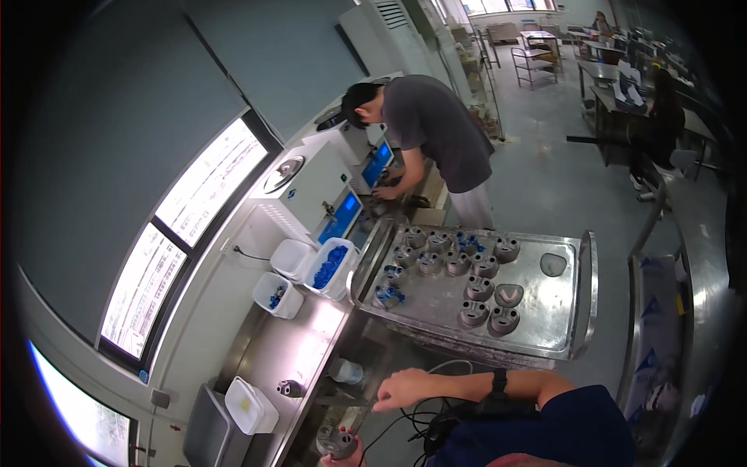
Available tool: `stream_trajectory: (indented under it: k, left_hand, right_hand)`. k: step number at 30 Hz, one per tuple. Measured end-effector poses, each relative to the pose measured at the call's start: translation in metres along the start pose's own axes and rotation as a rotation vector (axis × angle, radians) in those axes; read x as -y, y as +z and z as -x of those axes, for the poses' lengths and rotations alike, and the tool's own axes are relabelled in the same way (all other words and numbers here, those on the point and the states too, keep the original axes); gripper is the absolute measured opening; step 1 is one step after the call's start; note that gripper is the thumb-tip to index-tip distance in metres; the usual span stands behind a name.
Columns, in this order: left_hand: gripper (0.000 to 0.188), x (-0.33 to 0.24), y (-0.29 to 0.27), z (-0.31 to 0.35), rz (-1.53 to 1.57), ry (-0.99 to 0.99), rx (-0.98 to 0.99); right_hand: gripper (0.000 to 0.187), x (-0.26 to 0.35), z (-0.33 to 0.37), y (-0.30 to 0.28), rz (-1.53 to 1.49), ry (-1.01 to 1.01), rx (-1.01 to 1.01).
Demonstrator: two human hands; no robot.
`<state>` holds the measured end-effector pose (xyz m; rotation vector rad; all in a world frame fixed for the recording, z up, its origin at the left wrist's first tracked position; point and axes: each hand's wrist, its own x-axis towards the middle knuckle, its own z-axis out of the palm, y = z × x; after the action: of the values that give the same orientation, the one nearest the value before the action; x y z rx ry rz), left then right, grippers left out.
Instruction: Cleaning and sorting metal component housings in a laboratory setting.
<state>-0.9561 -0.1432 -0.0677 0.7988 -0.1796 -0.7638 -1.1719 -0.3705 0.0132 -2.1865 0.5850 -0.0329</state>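
At the lower edge my left hand (350, 458) grips a round grey metal flask (336, 440) with holes in its top; the hand is partly cut off by the frame. My right hand (408, 387) hangs above and to the right of it, apart from the flask. Its fingers are curled together and point down to the left; what they hold, if anything, cannot be made out. A dark band circles my right wrist. Another small holed flask (289, 387) stands on the steel counter (299, 342) to the left.
A steel cart (436, 307) bears several grey flasks (473, 313), some topped with blue pieces. White tubs (278, 296) with blue bits stand by a white machine (307, 191). A lidded white tub (250, 406) is near left. A co-worker (436, 124) bends over the machines. Black cables (416, 420) hang below my right arm.
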Motion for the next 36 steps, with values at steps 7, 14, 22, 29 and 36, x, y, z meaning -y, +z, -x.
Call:
stream_trajectory:
  k: [7, 14, 22, 29, 36]
  left_hand:
    - [0.060, -0.002, -0.079, -0.043, -0.192, 0.013, -0.151]
    - [0.082, -0.009, -0.028, -0.088, -0.107, 0.269, 0.219]
    - [0.058, -0.006, 0.106, -0.065, 0.260, 0.044, 0.053]
    - [0.062, 0.014, 0.094, -0.125, 0.146, -0.086, 0.087]
    - [0.072, 0.013, 0.118, -0.109, 0.252, -0.089, 0.230]
  right_hand:
    - [0.055, 0.015, 0.002, -0.021, 0.002, -0.013, 0.017]
    - [0.053, 0.025, 0.010, -0.048, 0.022, 0.174, -0.079]
    - [0.052, 0.020, 0.019, -0.055, 0.049, 0.175, -0.178]
    - [0.042, 0.021, 0.025, -0.059, 0.212, 0.039, -0.366]
    - [0.046, 0.038, 0.014, -0.064, 0.131, 0.099, -0.257]
